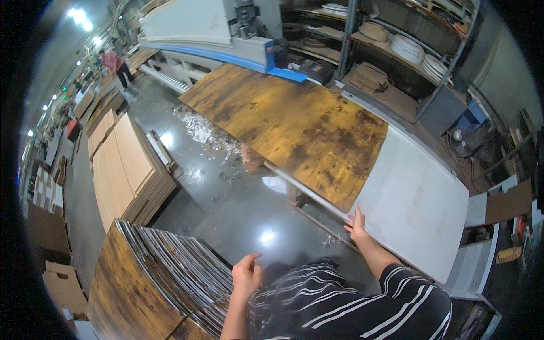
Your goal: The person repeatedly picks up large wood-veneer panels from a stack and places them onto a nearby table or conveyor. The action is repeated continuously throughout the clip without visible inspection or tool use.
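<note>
A long brown-and-yellow mottled panel (294, 122) lies across the white-topped bench (416, 198) in front of me. Its near right corner is close to my right hand (357, 224), whose fingers are stretched out at the bench's near edge and grip nothing. Whether the fingertips touch the panel's corner I cannot tell. Lower and to the left, my left hand (247, 276) hangs in the air with its fingers curled in and nothing visible in them. Beside it stands a stack of similar mottled panels (133, 283), their edges facing me.
A machine with a blue beam (212, 55) spans the panel's far end. Pale wood-coloured boards (127, 164) are stacked on the left. White scraps (204, 130) litter the floor. Shelves (391, 51) with rolls stand behind the bench. Another person (116, 65) is far left.
</note>
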{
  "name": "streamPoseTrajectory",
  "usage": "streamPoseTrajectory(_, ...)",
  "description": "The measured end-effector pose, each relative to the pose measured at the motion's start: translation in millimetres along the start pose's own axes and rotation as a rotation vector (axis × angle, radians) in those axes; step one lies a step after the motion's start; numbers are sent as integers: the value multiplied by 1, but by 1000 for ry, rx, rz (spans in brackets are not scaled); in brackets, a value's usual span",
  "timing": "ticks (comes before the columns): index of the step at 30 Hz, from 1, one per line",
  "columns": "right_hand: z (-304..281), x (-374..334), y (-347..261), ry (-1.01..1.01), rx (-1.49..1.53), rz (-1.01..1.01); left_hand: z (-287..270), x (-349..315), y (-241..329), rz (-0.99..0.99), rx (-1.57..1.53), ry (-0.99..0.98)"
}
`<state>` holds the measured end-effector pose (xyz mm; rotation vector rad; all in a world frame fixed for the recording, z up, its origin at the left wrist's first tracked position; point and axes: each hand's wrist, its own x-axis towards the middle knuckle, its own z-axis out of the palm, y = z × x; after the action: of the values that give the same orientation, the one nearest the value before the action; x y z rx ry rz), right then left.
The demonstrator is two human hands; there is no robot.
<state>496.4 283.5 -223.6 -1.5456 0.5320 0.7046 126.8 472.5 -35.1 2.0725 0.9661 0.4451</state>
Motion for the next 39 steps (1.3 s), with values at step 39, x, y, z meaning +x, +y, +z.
streamPoseTrajectory(39,-243,-69,107,78,137,-44,225,26,79,302,-326,-539)
